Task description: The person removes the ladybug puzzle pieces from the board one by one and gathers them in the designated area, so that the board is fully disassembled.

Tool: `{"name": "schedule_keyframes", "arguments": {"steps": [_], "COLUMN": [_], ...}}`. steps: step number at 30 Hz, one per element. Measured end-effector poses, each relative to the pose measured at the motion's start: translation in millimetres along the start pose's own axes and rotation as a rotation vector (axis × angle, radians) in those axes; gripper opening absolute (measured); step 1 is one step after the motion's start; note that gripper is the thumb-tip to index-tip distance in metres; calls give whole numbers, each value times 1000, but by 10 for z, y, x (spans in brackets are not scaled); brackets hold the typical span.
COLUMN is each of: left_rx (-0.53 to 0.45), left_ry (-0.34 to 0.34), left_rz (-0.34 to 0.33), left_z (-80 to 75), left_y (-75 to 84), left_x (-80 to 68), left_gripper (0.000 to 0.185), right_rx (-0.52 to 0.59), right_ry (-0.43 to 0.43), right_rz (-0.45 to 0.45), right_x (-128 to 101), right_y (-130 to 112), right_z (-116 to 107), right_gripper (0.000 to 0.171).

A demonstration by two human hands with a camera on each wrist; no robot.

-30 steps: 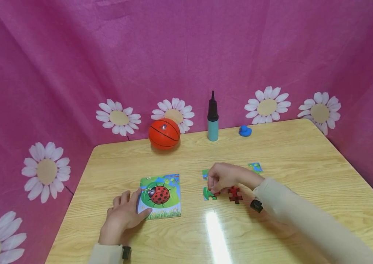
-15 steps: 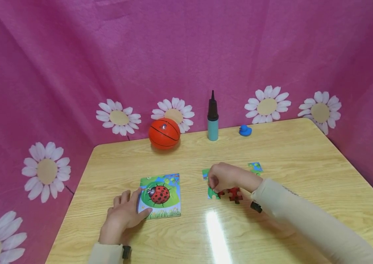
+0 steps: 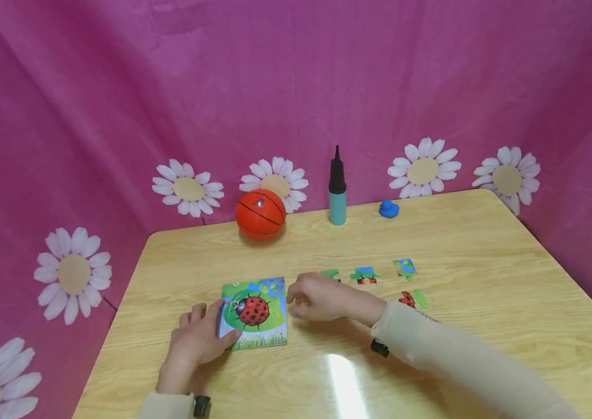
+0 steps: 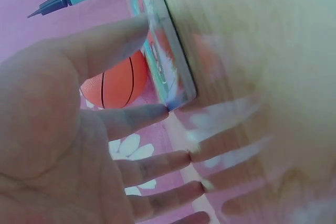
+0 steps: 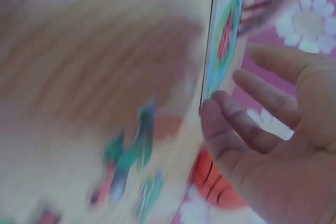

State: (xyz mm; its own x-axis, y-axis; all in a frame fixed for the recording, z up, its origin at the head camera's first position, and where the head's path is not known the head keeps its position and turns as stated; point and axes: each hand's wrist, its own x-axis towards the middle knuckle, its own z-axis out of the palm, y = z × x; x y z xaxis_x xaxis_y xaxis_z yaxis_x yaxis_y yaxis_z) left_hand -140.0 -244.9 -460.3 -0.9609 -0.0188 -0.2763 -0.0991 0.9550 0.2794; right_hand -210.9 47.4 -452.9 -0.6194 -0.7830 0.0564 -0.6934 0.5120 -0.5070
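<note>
A ladybird puzzle board (image 3: 254, 311) lies flat on the wooden table (image 3: 484, 244). My left hand (image 3: 196, 340) rests at the board's left edge with straight fingers, the thumb on its front corner; the left wrist view shows the thumb and forefinger of that hand (image 4: 63, 129) touching the board's rim (image 4: 163, 61). My right hand (image 3: 319, 298) hovers at the board's right edge. In the blurred right wrist view its fingers (image 5: 247, 124) are loosely spread beside the board (image 5: 223, 45) and nothing shows between them. Loose puzzle pieces (image 3: 365, 274) lie to the right of it.
More pieces lie at the far right (image 3: 405, 266) and beside my right sleeve (image 3: 412, 299). At the table's back stand an orange basketball (image 3: 260, 213), a teal hand pump (image 3: 337, 186) and a small blue duck (image 3: 388, 208). Pink flowered cloth walls the table in.
My right hand has moved left from the loose pieces to the board's right edge. The green piece it pinched is no longer in sight. My left hand has stayed put.
</note>
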Motion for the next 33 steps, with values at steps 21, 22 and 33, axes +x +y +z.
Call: {"name": "schedule_keyframes", "arguments": {"steps": [21, 22, 33], "left_rx": [134, 140, 151], "left_ry": [244, 237, 67], "left_rz": [215, 196, 66], "left_z": [195, 195, 150], "left_y": [423, 422, 396], "left_x": [-90, -76, 12], "left_gripper": [59, 65, 83], "right_rx": [-145, -143, -101], "right_ry": [-118, -117, -190], "right_rz": [136, 135, 240], "right_x": [316, 325, 430], "right_y": [-379, -374, -388], "right_z": [318, 319, 290], "right_gripper": [40, 41, 39]}}
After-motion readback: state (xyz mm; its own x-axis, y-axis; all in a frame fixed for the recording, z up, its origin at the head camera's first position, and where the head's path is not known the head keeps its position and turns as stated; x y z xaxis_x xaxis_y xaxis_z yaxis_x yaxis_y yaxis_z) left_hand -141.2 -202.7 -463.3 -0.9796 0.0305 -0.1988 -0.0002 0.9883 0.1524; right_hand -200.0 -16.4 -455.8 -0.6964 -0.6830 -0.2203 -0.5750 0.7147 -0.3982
